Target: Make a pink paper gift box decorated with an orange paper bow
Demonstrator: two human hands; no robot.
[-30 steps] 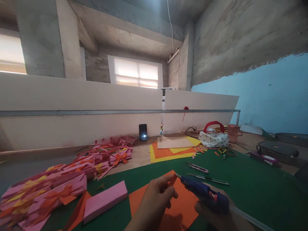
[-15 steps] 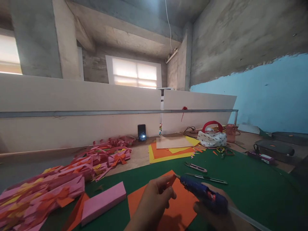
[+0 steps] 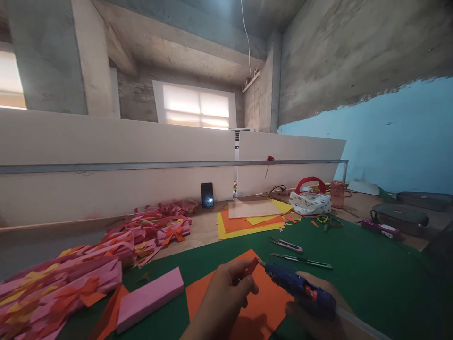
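A blue hot glue gun (image 3: 290, 282) rests in the grip of my right hand (image 3: 318, 307), which is partly hidden behind it. A clear glue stick (image 3: 357, 323) juts from its rear end, and its nozzle points left. Right at the nozzle tip are the bent fingers of my left hand (image 3: 230, 293), closed on something small, perhaps orange paper, that I cannot make out. Under both hands an orange paper sheet (image 3: 269, 302) lies on the green cutting mat (image 3: 354, 274). Left of it sits a long pink paper box (image 3: 150, 300), with a folded orange paper piece (image 3: 109, 314) beside it.
Pink packets with orange and yellow bows (image 3: 85, 283) pile up at left. Beyond my hands lie a snipper (image 3: 286, 244) and a craft knife (image 3: 300, 261). Coloured sheets (image 3: 226, 231), a phone (image 3: 207, 195), a white patterned pouch (image 3: 309, 203) and a pink jar (image 3: 337, 194) stand further back.
The view has shifted very slightly. My hands and the glue gun hold almost the same position, with the nozzle still by my left fingertips.
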